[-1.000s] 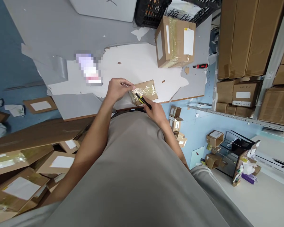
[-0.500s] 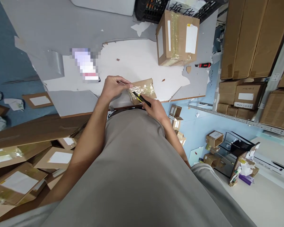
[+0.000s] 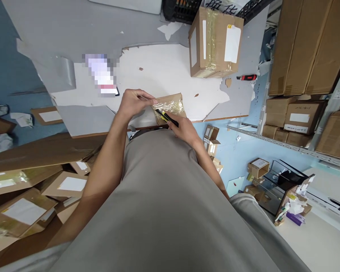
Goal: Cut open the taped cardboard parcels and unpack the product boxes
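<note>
A small flat cardboard package [image 3: 171, 102], covered with shiny clear tape, lies at the near edge of the table. My left hand [image 3: 136, 102] pinches its left corner between thumb and fingers. In my right hand [image 3: 184, 129] is a black and yellow utility knife [image 3: 166, 117], its tip pointing to the upper left over the taped face. Whether the blade touches the tape I cannot tell. Part of the package is hidden behind the knife and the right hand.
A taped cardboard box [image 3: 215, 43] stands at the table's back right, with a red and black utility knife [image 3: 247, 77] beside it. A blurred-out phone [image 3: 102, 75] lies to the left. Labelled boxes [image 3: 24, 213] fill the lower left; a shelf with cartons [image 3: 299, 117] stands right.
The view has shifted slightly. The knife tip has moved a little up and left over the package, while my left hand keeps its hold on the corner.
</note>
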Motion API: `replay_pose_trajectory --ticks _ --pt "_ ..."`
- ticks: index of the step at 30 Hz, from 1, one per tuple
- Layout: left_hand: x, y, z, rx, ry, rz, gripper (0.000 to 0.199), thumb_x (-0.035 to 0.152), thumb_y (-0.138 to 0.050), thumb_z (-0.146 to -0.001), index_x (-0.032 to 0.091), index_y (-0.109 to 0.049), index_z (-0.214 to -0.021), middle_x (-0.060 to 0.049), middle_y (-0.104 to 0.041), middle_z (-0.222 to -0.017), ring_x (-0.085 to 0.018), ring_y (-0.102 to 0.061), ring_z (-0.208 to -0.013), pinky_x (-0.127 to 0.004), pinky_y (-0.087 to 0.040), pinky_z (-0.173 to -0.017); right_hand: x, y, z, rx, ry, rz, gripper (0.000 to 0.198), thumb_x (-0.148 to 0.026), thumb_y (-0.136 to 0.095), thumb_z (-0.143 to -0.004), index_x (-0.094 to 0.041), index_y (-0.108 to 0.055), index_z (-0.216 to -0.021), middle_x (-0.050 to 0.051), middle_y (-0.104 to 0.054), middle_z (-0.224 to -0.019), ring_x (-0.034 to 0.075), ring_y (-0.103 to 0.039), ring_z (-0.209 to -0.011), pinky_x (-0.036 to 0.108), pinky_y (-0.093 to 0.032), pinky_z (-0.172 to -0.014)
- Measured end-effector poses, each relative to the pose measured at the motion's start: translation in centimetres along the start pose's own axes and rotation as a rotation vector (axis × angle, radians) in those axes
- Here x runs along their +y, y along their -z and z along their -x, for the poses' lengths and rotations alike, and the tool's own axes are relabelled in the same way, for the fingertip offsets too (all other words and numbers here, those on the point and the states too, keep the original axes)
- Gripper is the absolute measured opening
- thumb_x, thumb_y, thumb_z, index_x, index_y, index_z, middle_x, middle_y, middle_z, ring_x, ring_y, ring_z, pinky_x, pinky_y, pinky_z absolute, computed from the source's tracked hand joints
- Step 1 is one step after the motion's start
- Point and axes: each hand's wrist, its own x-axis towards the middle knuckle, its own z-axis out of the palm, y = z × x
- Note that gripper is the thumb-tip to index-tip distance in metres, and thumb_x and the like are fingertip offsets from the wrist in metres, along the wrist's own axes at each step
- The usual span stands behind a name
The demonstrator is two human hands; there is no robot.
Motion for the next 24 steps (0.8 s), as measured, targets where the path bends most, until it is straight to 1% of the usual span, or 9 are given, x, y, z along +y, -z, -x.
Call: replay_pose_trajectory --ticks 4,6,8,10,14,17,20,22,24 --pt "0.3 -0.1 0.1 0.027 -0.007 -0.005 0.038 0.053 -0.106 -0.072 0.024 -0.092 -0.092 -0.008 -0.085 -0.101 -0.028 -0.076 -0.093 -0.045 -0.064 -0.093 -1.0 -0.2 -0.5 0.01 0.008 0.065 0.06 -0.024 -0.051 -0.121 -0.031 -0.056 -0.18 0.008 -0.085 -0.15 0.029 -0.082 -0.135 0.041 -0.061 -0.118" --pt "0.4 -0.2 0.2 0.046 -0.007 -0.014 0.037 0.054 -0.106 -0.073 0.024 -0.092 -0.091 -0.008 -0.085 -0.099 -0.027 -0.076 -0.091 -0.046 -0.065 -0.093 -1.7 -0.5 -0.8 0.006 -0.007 0.102 0.061 -0.024 -0.049 -0.121 -0.027 -0.054 -0.182 0.01 -0.082 -0.156 0.033 -0.079 -0.141 0.044 -0.06 -0.12" --pt "0.5 -0.4 0.4 0.066 -0.013 -0.026 0.036 0.054 -0.105 -0.074 0.025 -0.092 -0.09 -0.007 -0.086 -0.099 -0.026 -0.076 -0.09 -0.046 -0.065 -0.094 -2.3 -0.7 -0.8 -0.002 -0.025 0.137 0.061 -0.025 -0.048 -0.122 -0.024 -0.052 -0.182 0.014 -0.082 -0.154 0.035 -0.079 -0.139 0.046 -0.061 -0.118" --pt "0.6 -0.5 0.6 0.08 -0.021 -0.032 0.034 0.052 -0.105 -0.074 0.025 -0.093 -0.089 -0.007 -0.086 -0.099 -0.026 -0.076 -0.09 -0.045 -0.065 -0.094 -2.9 -0.9 -0.4 -0.002 -0.035 0.164 0.06 -0.025 -0.047 -0.122 -0.022 -0.052 -0.182 0.016 -0.084 -0.148 0.037 -0.081 -0.134 0.048 -0.063 -0.114" --pt "0.5 -1.0 1.1 0.094 -0.028 -0.028 0.034 0.05 -0.103 -0.076 0.022 -0.093 -0.091 -0.008 -0.086 -0.099 -0.025 -0.075 -0.089 -0.043 -0.065 -0.093 -4.3 -1.0 0.7 -0.061 -0.099 0.252 0.06 -0.023 -0.045 -0.121 -0.024 -0.051 -0.181 0.017 -0.085 -0.142 0.039 -0.083 -0.124 0.05 -0.066 -0.105" --pt "0.2 -1.2 1.2 0.101 -0.039 -0.024 0.034 0.049 -0.103 -0.077 0.02 -0.091 -0.091 -0.008 -0.086 -0.099 -0.023 -0.075 -0.087 -0.041 -0.065 -0.093 -4.6 -1.3 1.3 -0.083 -0.138 0.291 0.062 -0.023 -0.043 -0.122 -0.026 -0.047 -0.184 0.016 -0.087 -0.138 0.038 -0.083 -0.123 0.05 -0.066 -0.105" --pt "-0.5 -1.2 1.0 0.127 -0.087 0.003 0.032 0.05 -0.099 -0.083 0.022 -0.089 -0.093 -0.007 -0.086 -0.101 -0.023 -0.075 -0.087 -0.042 -0.067 -0.093 -3.2 -1.5 1.8 -0.003 -0.103 0.244 0.061 -0.032 -0.045 -0.123 -0.03 -0.047 -0.184 0.014 -0.089 -0.13 0.038 -0.084 -0.116 0.05 -0.067 -0.103" --pt "-1.1 -1.2 1.1 0.154 -0.132 0.036 0.029 0.049 -0.093 -0.088 0.022 -0.086 -0.097 -0.007 -0.086 -0.102 -0.023 -0.077 -0.089 -0.043 -0.069 -0.094 -1.5 -1.5 1.9 0.114 -0.069 0.188 0.062 -0.038 -0.042 -0.125 -0.032 -0.044 -0.186 0.013 -0.089 -0.129 0.038 -0.085 -0.113 0.049 -0.067 -0.101" --pt "-1.7 -1.3 1.4 0.17 -0.16 0.07 0.026 0.046 -0.088 -0.093 0.022 -0.084 -0.102 -0.007 -0.085 -0.104 -0.024 -0.079 -0.094 -0.043 -0.07 -0.096 0.6 -1.5 1.7 0.252 -0.063 0.157 0.064 -0.041 -0.035 -0.126 -0.033 -0.038 -0.189 0.013 -0.086 -0.136 0.036 -0.084 -0.116 0.047 -0.067 -0.101"
